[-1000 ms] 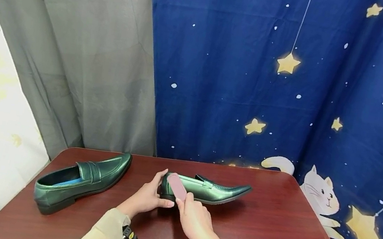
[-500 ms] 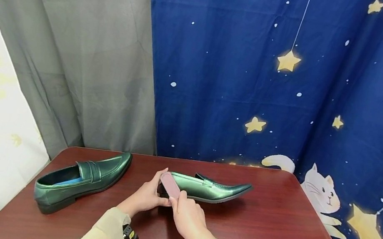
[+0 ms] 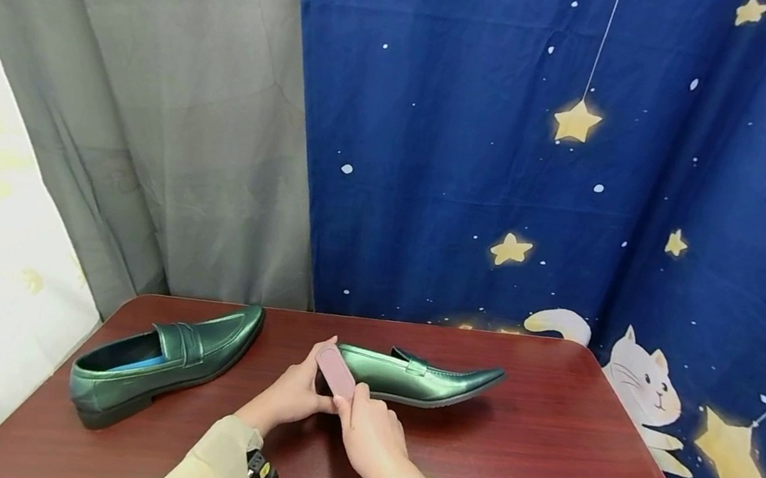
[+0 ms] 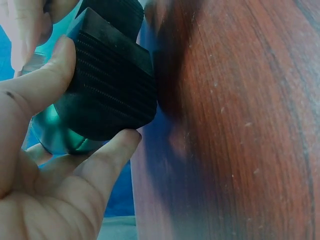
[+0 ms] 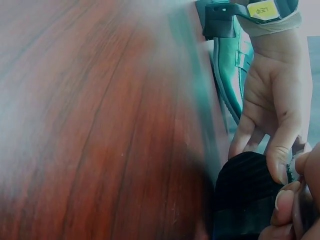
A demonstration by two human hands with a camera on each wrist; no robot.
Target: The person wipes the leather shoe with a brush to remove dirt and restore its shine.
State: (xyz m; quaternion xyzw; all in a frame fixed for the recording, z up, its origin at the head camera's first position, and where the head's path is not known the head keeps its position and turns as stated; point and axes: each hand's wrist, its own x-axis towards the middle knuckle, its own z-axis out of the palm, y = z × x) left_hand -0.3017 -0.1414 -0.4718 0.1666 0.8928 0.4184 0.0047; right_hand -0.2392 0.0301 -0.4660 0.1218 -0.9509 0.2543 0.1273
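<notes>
A shiny green loafer points its toe to the right, its heel end tipped toward me. My left hand grips the back of it, thumb and fingers around the black ridged heel. In my right hand is a small pink brush, pinched by its near end and laid against the loafer's back side. Short pale bristles show under the brush in the right wrist view, right by the left thumb. The brush hides part of the loafer's back from the head view.
A matching green loafer with a blue insole stands on the left of the reddish-brown table. Grey curtain and blue starry curtain hang behind the table's far edge.
My right hand has slid the brush leftward along the loafer to its heel end. The left hand keeps its grip, and the loafer stays nearly where it was.
</notes>
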